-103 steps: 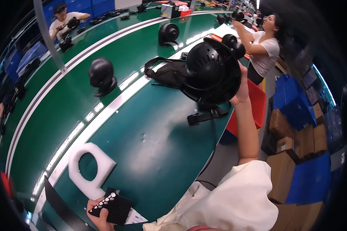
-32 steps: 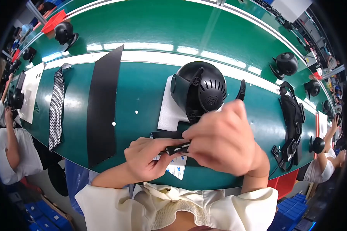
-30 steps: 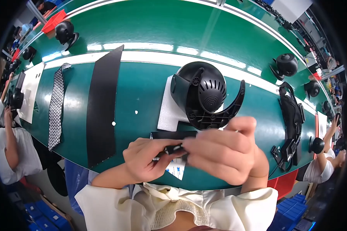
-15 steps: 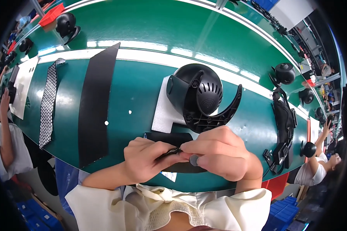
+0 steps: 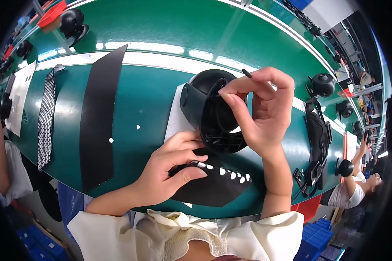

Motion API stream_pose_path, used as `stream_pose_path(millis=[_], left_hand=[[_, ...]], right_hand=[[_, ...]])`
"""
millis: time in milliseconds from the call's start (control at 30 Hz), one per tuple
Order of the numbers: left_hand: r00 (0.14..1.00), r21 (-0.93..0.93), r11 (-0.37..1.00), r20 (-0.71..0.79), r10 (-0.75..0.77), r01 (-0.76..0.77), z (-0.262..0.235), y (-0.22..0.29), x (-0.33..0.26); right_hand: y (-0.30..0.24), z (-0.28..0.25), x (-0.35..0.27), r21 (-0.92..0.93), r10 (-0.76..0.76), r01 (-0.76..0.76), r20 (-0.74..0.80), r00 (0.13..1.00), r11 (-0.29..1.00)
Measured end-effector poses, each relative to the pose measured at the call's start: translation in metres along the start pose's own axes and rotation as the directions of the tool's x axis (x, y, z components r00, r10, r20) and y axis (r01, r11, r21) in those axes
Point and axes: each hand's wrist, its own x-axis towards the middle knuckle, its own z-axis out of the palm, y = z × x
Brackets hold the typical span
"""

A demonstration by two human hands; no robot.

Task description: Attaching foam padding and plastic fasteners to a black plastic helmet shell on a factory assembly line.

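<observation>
At the far left a white sheet [image 5: 21, 98] lies on the green workbench [image 5: 161, 26]. Just right of it lies a narrow black strip dotted with white [image 5: 46, 117], then a long plain black sheet [image 5: 101, 126] running across the bench.

The left hand [image 5: 170, 169] rests near the bench's front edge, its thumb and fingers pinched on the left end of a black backing sheet with a row of small white oval pads [image 5: 215, 182]. That sheet lies flat on the bench, directly in front of a round black helmet shell [image 5: 211, 113] that sits on a white foam pad [image 5: 176, 115].

The right hand [image 5: 259, 111] is raised over the helmet shell, thumb and forefinger closed on a small thin black piece [image 5: 246, 73] held above the shell's top edge; its other fingers curl loosely.

Further right, black strap assemblies [image 5: 317, 143] lie along the bench, with more black helmets [image 5: 324, 83] behind them. Another person [image 5: 357, 191] works at the far right.
</observation>
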Motion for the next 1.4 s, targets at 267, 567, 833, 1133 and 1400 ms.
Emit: stream_pose_path(millis=[267,567,833,1133,1400], left_hand=[[0.996,-0.201,0.976,0.015,0.085,-0.08,0.004,-0.01,0.001],[0.993,-0.131,0.985,0.019,0.119,-0.115,0.005,-0.011,0.001],[0.997,-0.188,0.98,-0.017,0.069,-0.071,0.004,-0.01,0.004],[1.0,-0.101,0.995,0.006,0.011,-0.011,-0.004,-0.012,0.004],[0.995,-0.124,0.992,-0.098,0.025,-0.037,-0.003,-0.016,-0.002]], right_hand=[[0.004,0.003,0.002,-0.008,-0.037,0.037,0.002,0.999,0.999],[0.0,0.007,0.004,-0.538,-0.375,0.381,0.126,0.918,0.752],[0.006,-0.011,-0.006,-0.399,-0.255,0.294,0.15,0.955,0.868],[0.001,-0.022,-0.01,0.162,0.113,-0.135,0.137,0.984,0.978],[0.008,-0.065,-0.04,0.32,0.585,-0.554,-0.002,0.811,0.769]])
